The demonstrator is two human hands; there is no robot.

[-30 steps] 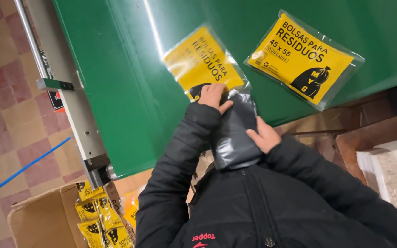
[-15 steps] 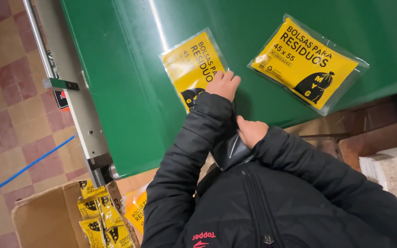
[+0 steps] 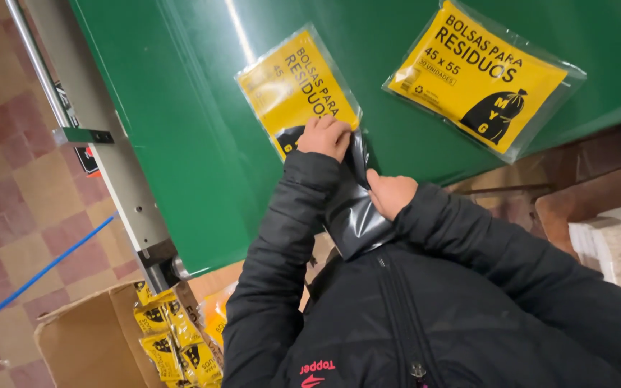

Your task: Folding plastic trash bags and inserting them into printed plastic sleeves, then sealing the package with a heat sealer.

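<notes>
Here, left hand gripping yellow packet edge, right hand closed on black bag roll just below.

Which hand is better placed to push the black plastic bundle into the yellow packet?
Probably the right. The right hand already grips the black plastic bundle just behind the packet's near end. The left hand is curled over that end of the yellow packet, so it seems busy holding it.

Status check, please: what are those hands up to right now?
Left hand on yellow packet. Right hand gripping black folded bags. Nothing blocking.
</notes>
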